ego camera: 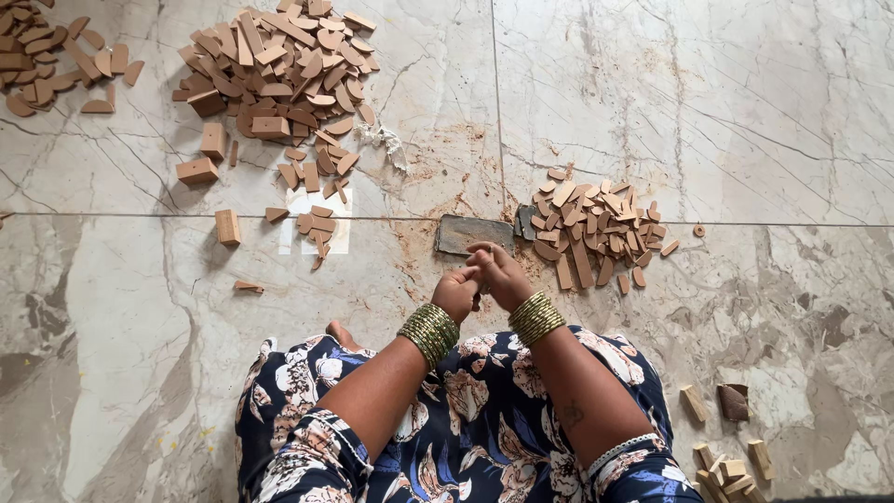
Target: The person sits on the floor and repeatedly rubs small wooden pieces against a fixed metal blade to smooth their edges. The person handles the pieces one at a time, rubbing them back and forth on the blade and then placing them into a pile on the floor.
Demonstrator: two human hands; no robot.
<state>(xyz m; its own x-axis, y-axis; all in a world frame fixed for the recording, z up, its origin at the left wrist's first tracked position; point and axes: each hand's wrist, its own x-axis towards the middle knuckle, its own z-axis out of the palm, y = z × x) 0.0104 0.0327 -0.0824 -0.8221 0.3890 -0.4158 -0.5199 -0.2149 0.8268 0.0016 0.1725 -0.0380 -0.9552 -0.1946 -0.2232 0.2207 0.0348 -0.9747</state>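
Note:
My left hand (456, 291) and my right hand (500, 274) meet in front of my lap, fingers pinched together around a small piece that is mostly hidden between them. Both wrists wear stacks of green-gold bangles. Just beyond the hands a flat grey sanding block (472, 233) lies on the marble floor, with sawdust scattered around it. A heap of small wooden pieces (596, 228) sits to the right of the block, closest to my right hand.
A large heap of wooden pieces (279, 79) lies far left, with loose blocks (227, 226) and a white paper (317, 224) under several pieces. Another heap (51, 56) fills the top-left corner. More blocks (731, 461) and a brown scrap (734, 401) lie lower right.

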